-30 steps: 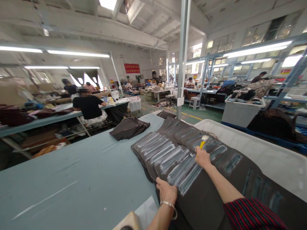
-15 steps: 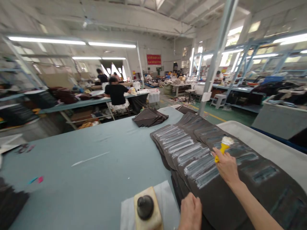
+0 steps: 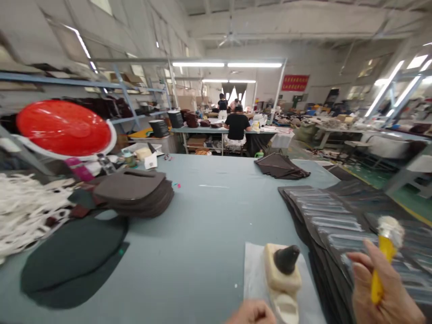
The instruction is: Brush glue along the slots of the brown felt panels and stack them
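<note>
At the lower right, my right hand (image 3: 384,285) is closed around the yellow handle of a brush (image 3: 384,256). Its bristles are coated white and point up, above overlapping dark panels (image 3: 324,220) with pale smeared strips. My left hand (image 3: 251,313) is partly cut off by the bottom edge; its fingers are curled and I see nothing in them. Close by it, a cream plastic container (image 3: 281,274) with a black cone-shaped cap sits on a pale sheet (image 3: 254,270).
Dark cut pieces are stacked on the blue-grey table (image 3: 202,225): one pile (image 3: 135,193) at left, another (image 3: 281,165) at the far edge. A dark oval piece (image 3: 74,261), white strips (image 3: 30,211) and a red basin (image 3: 64,128) lie left. A person (image 3: 237,127) sits beyond.
The view has swung left, bringing the red basin and left-hand piles into sight. My right hand has drawn the brush up off the panels. My left hand has moved away from the panels' edge.
</note>
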Action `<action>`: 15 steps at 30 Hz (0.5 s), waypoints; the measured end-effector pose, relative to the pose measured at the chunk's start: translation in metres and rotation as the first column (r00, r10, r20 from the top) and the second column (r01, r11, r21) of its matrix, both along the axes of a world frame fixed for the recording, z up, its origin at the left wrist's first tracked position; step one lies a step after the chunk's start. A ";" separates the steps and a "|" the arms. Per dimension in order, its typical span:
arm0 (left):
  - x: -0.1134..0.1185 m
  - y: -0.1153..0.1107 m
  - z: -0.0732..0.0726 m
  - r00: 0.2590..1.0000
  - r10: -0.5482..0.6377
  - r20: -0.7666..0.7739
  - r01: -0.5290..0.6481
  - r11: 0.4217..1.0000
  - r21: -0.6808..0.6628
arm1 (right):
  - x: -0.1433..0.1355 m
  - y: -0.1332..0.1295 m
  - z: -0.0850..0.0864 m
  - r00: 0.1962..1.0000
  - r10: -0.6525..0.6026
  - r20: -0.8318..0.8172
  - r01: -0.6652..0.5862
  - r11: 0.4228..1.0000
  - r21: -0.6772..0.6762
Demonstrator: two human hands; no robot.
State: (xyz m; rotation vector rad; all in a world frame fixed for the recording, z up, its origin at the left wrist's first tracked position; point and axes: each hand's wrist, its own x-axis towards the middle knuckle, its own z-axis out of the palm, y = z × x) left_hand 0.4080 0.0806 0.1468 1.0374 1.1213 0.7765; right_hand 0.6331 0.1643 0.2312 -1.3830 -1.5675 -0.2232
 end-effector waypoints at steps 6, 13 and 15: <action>-0.161 -0.081 0.012 0.833 0.547 0.084 -0.550 0.835 0.012 | -0.207 -0.067 -0.022 0.700 0.457 -0.548 -0.618 0.772 -0.146; -0.276 -0.166 0.018 0.745 0.666 0.042 -0.663 0.733 0.154 | -0.406 -0.164 -0.040 0.340 0.516 -0.786 -0.934 0.283 -0.219; -0.300 -0.187 0.018 0.737 0.676 -0.001 -0.665 0.725 0.179 | -0.439 -0.185 -0.045 0.269 0.468 -0.842 -0.959 0.207 -0.192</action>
